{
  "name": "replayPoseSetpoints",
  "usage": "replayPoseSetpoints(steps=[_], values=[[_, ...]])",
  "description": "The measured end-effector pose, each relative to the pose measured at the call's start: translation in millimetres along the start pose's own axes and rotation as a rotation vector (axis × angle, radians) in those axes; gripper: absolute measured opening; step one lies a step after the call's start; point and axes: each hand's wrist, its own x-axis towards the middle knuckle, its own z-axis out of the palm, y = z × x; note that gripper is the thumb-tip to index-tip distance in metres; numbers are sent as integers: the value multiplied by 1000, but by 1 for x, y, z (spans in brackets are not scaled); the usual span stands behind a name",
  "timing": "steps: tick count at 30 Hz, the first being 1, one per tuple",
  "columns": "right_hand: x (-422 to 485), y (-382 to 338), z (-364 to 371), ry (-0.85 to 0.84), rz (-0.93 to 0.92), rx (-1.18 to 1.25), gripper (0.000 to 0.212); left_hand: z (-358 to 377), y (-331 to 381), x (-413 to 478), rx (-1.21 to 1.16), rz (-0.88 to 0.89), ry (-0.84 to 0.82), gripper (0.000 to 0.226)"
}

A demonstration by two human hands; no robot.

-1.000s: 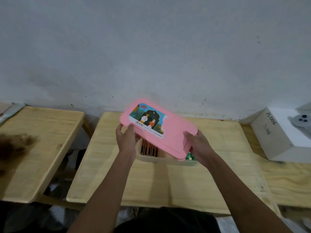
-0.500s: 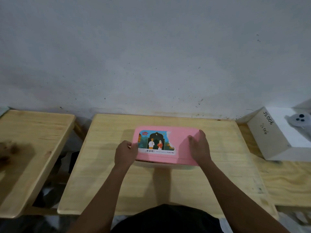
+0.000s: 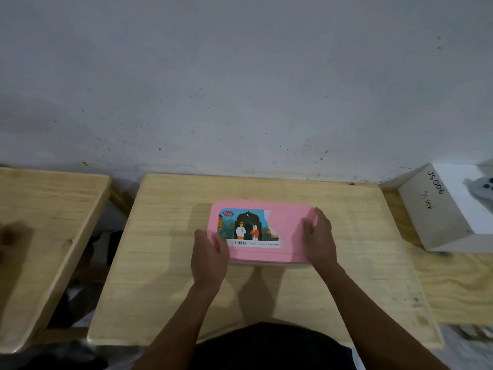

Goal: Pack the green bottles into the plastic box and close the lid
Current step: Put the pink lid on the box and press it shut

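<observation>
The pink lid (image 3: 286, 228) with a picture label lies flat on top of the plastic box (image 3: 280, 265), in the middle of the wooden table (image 3: 165, 276). Only a thin pale strip of the box shows under the lid's near edge. My left hand (image 3: 209, 256) rests on the lid's near left corner, fingers over the edge. My right hand (image 3: 318, 237) lies flat on the lid's right end, palm down. The green bottles are hidden under the lid.
A second wooden table (image 3: 48, 222) stands to the left across a gap. A white box marked "JS006" (image 3: 437, 209) sits at the right on another wooden surface. The grey wall runs directly behind the tables.
The lid came down from a tilt above the open box to lie flat on it. Both hands moved from its edges onto its top, and the bottles disappeared from sight.
</observation>
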Motion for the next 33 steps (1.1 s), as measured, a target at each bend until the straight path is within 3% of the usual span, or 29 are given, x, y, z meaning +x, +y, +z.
replayPoseSetpoints(steps=[4, 13, 23, 33], values=[[-10, -5, 0, 20, 10, 4, 37, 0, -3, -5, -19, 19, -1, 17], [-12, -9, -5, 6, 91, -43, 44, -2, 8, -6, -3, 5, 89, 14], [-22, -7, -12, -18, 88, -109, 46, 3, -3, -27, 43, 46, 74, 32], [-21, 11, -8, -66, -12, -47, 31, 3, 0, -20, 187, 129, 20, 36]])
